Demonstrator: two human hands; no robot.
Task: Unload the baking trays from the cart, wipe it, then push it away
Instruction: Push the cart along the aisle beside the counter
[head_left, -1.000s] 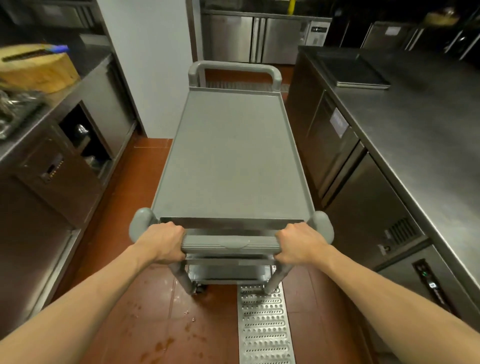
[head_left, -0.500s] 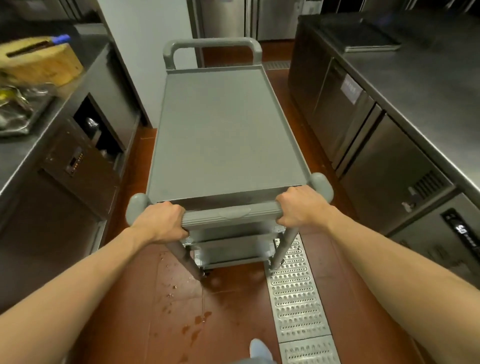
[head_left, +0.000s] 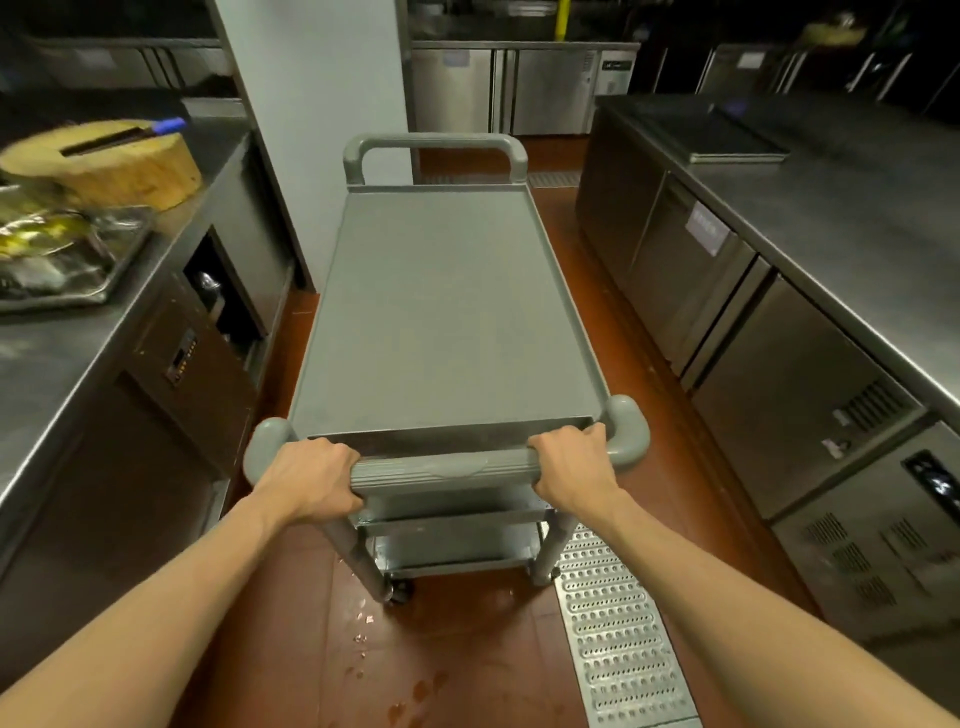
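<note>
A grey cart (head_left: 441, 312) stands in the aisle straight ahead, its top shelf bare. My left hand (head_left: 311, 480) is wrapped around the left end of the near handle bar (head_left: 441, 467). My right hand (head_left: 569, 467) grips the right end of the same bar. A second handle (head_left: 434, 143) arches over the far end. Lower shelves show under the near handle. A stack of dark baking trays (head_left: 722, 137) lies on the steel counter at the far right.
Steel counters flank the aisle: left one (head_left: 52, 364) carries a round wooden chopping block (head_left: 104, 161) and a tray of utensils (head_left: 62, 254); right one (head_left: 857, 208) has fridge doors below. A white pillar (head_left: 322, 104) stands ahead left. A metal floor drain grate (head_left: 618, 623) runs under the cart's right side.
The cart has rolled forward along the aisle toward the pillar, with both hands staying on the near handle. The view has tilted up after dipping down.
</note>
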